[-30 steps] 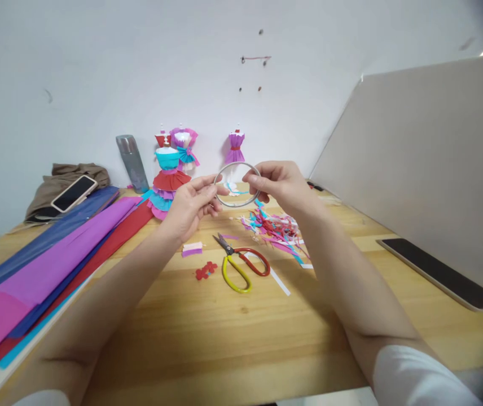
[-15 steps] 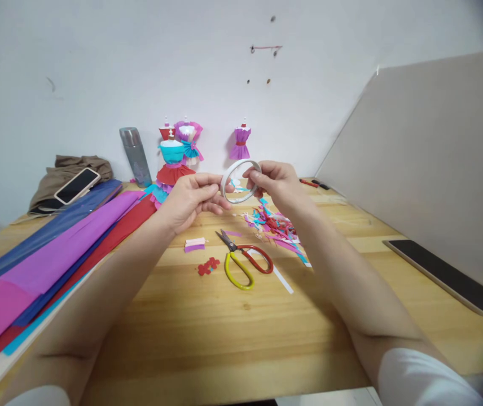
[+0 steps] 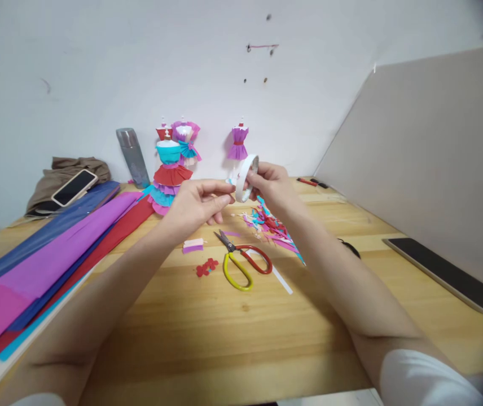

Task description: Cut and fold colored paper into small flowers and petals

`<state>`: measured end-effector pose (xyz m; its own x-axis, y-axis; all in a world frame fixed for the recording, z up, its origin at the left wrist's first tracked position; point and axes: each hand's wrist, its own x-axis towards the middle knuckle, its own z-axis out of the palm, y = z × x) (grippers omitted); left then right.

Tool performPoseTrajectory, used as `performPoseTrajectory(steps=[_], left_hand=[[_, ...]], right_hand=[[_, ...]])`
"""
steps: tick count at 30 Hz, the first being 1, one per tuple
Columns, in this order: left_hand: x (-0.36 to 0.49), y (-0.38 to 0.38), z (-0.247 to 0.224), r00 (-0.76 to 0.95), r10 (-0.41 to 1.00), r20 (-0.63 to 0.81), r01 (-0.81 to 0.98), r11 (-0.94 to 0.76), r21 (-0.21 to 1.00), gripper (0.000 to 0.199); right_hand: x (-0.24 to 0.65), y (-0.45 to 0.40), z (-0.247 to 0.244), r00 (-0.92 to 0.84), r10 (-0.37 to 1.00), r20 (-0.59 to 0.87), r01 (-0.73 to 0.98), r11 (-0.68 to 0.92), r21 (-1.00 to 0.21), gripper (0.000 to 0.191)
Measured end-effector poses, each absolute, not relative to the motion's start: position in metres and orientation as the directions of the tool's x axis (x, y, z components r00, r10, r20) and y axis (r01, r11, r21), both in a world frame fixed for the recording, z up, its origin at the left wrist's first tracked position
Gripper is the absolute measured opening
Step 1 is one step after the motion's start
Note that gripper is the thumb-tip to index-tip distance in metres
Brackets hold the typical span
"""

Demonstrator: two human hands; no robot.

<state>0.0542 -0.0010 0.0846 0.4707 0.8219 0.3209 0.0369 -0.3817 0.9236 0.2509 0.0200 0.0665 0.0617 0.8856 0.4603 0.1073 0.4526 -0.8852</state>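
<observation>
A white roll of tape (image 3: 241, 183) is held up over the table, turned nearly edge-on. My right hand (image 3: 270, 185) grips it from the right, with the thumb and fingers around the ring. At its left edge, my left hand (image 3: 199, 206) has its fingers stretched out and slightly apart, the fingertips at or just touching the roll. Below lie scissors (image 3: 233, 248) with one yellow and one red handle, small red paper pieces (image 3: 206, 267), a pink and purple folded strip (image 3: 193, 246) and a white strip (image 3: 282, 281).
Coloured paper scraps (image 3: 271, 225) lie beyond my right forearm. Small dress forms in paper dresses (image 3: 171, 175) stand by the wall, near a grey bottle (image 3: 134, 158). Long paper sheets (image 3: 55, 270), a phone (image 3: 74, 188) and cloth (image 3: 83, 168) are left; a dark tablet-like slab (image 3: 448, 273) is right.
The tape roll has turned from showing its open ring to nearly edge-on. My left fingers have slipped back from around its left side to its edge; my right hand still grips it.
</observation>
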Motion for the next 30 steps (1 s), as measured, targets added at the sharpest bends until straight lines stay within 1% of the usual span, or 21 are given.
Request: performPoseTrajectory(steps=[5, 8, 11, 14, 17, 19, 20, 21, 22, 24, 25, 27, 30], left_hand=[[0.051, -0.009, 0.093, 0.445, 0.827, 0.345, 0.096, -0.427, 0.899, 0.029], [0.052, -0.007, 0.091, 0.444, 0.819, 0.364, 0.119, -0.457, 0.882, 0.025], [0.055, -0.002, 0.085, 0.495, 0.793, 0.354, 0.118, -0.465, 0.877, 0.018], [0.056, 0.004, 0.080, 0.550, 0.776, 0.308, 0.106, -0.431, 0.896, 0.015], [0.056, 0.006, 0.079, 0.575, 0.763, 0.295, 0.094, -0.420, 0.903, 0.021], [0.054, 0.006, 0.080, 0.603, 0.738, 0.304, 0.088, -0.440, 0.894, 0.024], [0.053, 0.006, 0.081, 0.614, 0.724, 0.313, 0.089, -0.457, 0.885, 0.025], [0.052, 0.006, 0.083, 0.623, 0.712, 0.323, 0.095, -0.479, 0.873, 0.026], [0.050, 0.006, 0.084, 0.630, 0.702, 0.334, 0.107, -0.504, 0.857, 0.027], [0.047, 0.007, 0.087, 0.649, 0.679, 0.343, 0.151, -0.557, 0.817, 0.029], [0.045, 0.009, 0.088, 0.663, 0.668, 0.337, 0.179, -0.579, 0.795, 0.030], [0.040, 0.012, 0.090, 0.686, 0.657, 0.311, 0.232, -0.603, 0.763, 0.031], [0.034, 0.019, 0.091, 0.656, 0.700, 0.283, 0.298, -0.584, 0.755, 0.027]], right_hand=[[0.245, 0.019, 0.063, 0.011, 0.899, 0.438, 0.120, 0.434, -0.893, 0.022], [0.243, 0.018, 0.061, 0.012, 0.906, 0.423, 0.112, 0.420, -0.901, 0.022], [0.240, 0.019, 0.058, 0.005, 0.917, 0.398, 0.091, 0.396, -0.914, 0.021], [0.237, 0.020, 0.054, -0.024, 0.935, 0.353, 0.042, 0.353, -0.935, 0.023], [0.237, 0.020, 0.053, -0.136, 0.951, 0.278, -0.001, 0.281, -0.960, 0.028], [0.240, 0.018, 0.055, -0.240, 0.942, 0.236, 0.047, 0.254, -0.966, 0.028], [0.242, 0.017, 0.057, -0.258, 0.937, 0.235, 0.087, 0.265, -0.960, 0.026], [0.245, 0.015, 0.060, -0.236, 0.936, 0.260, 0.125, 0.295, -0.947, 0.023], [0.247, 0.014, 0.063, -0.182, 0.932, 0.313, 0.148, 0.341, -0.929, 0.021], [0.253, 0.009, 0.070, -0.065, 0.895, 0.442, 0.145, 0.447, -0.883, 0.025], [0.256, 0.007, 0.073, -0.043, 0.872, 0.488, 0.135, 0.489, -0.862, 0.026], [0.259, 0.002, 0.078, -0.103, 0.856, 0.506, 0.147, 0.517, -0.843, 0.025], [0.261, -0.002, 0.082, -0.297, 0.873, 0.388, 0.230, 0.460, -0.858, 0.019]])
